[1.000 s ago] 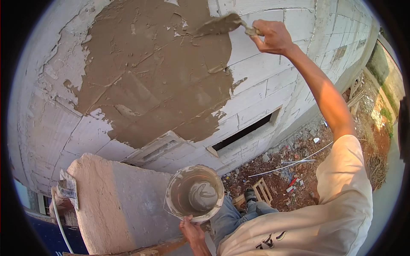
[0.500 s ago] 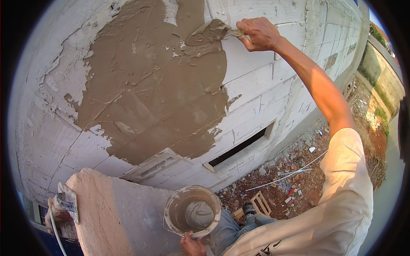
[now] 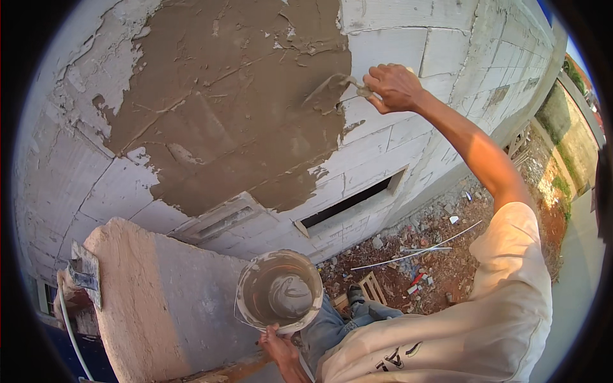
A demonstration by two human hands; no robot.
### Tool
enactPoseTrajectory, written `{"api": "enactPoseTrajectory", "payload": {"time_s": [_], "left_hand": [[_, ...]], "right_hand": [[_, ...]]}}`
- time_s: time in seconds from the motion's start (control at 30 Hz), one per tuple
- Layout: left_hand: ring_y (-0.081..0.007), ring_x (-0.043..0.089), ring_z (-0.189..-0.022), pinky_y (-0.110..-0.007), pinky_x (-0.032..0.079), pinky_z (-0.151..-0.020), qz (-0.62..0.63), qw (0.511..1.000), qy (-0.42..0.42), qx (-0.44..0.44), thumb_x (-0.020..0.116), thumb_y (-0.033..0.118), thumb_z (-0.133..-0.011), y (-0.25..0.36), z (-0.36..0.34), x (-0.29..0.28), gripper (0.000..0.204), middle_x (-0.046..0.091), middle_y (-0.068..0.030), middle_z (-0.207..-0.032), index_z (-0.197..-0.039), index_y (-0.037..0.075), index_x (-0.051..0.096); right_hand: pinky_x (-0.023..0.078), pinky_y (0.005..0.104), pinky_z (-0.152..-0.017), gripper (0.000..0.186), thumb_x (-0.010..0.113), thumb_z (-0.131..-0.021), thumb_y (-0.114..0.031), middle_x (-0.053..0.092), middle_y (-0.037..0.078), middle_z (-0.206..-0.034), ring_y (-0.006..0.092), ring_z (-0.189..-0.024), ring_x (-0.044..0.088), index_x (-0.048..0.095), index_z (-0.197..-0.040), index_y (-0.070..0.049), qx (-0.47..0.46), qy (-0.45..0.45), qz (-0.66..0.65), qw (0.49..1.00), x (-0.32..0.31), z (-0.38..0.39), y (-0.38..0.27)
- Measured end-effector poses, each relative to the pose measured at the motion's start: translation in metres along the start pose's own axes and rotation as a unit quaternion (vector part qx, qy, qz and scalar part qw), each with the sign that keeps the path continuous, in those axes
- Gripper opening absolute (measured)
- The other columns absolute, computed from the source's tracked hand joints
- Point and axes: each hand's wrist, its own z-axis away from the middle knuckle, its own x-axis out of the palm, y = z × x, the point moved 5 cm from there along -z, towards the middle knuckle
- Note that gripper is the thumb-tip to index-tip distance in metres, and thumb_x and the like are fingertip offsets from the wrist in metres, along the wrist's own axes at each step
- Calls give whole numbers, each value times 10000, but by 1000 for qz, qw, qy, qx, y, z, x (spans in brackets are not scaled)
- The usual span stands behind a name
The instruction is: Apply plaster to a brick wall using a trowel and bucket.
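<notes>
My right hand (image 3: 394, 87) is raised against a white block wall (image 3: 408, 48) and grips a trowel (image 3: 336, 87), whose blade lies on the right edge of a large patch of wet brown plaster (image 3: 230, 108). My left hand (image 3: 279, 341) holds a round grey bucket (image 3: 280, 299) by its lower rim, low in the middle of the view. The bucket has a little grey mortar at its bottom. My right sleeve is cream-coloured.
A rendered ledge or pillar top (image 3: 147, 300) stands at lower left with a second trowel (image 3: 83, 271) lying on its left end. A dark slot opening (image 3: 348, 203) sits in the wall. Far below lies reddish ground with rubble, a white pipe (image 3: 415, 252) and a small wooden frame (image 3: 372, 288).
My right hand has drawn the trowel down and to the left along the plaster's right edge. The view has tilted upward, so the bucket sits lower and closer to the bottom.
</notes>
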Motion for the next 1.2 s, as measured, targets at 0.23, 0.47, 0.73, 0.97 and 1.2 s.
{"api": "enactPoseTrajectory", "payload": {"time_s": [0.23,0.47,0.73,0.97,1.2], "left_hand": [[-254,671,-952,-423,634,-689,-8,998,65,-24,505,118,-1009,-14,-8,-16,115,628,-145,-1114,-978,26,567],[-242,669,-935,-393,613,-651,3,998,62,-24,545,134,-983,-19,-10,-23,103,638,-116,-1090,-983,40,588],[-213,663,-871,-382,592,-620,14,998,48,-27,545,116,-979,-10,1,0,92,643,-93,-1040,-955,48,604],[-226,674,-825,-396,622,-614,17,999,27,-10,508,106,-1045,-5,7,0,140,632,-114,-1034,-950,38,584],[-235,689,-832,-430,678,-632,-2,1000,-3,-7,517,68,-1014,7,6,4,96,629,-113,-1021,-954,22,576]], "right_hand": [[548,443,-717,285,757,-865,-306,638,122,-853,314,-810,682,622,-942,-66,9,31,40,999,15,-11,-10],[545,455,-679,208,692,-875,-258,657,169,-798,328,-762,687,633,-932,-67,86,137,69,984,-96,-101,41],[554,579,-693,303,599,-931,-340,705,236,-778,470,-787,706,700,-876,-59,206,256,10,944,-152,-139,98],[504,427,-552,379,573,-986,-322,647,163,-717,250,-574,625,633,-863,31,501,291,-407,706,-42,-51,90],[487,354,-515,406,542,-1037,-342,553,81,-642,155,-540,550,622,-825,-6,406,263,-648,589,-47,-148,-53]]}}
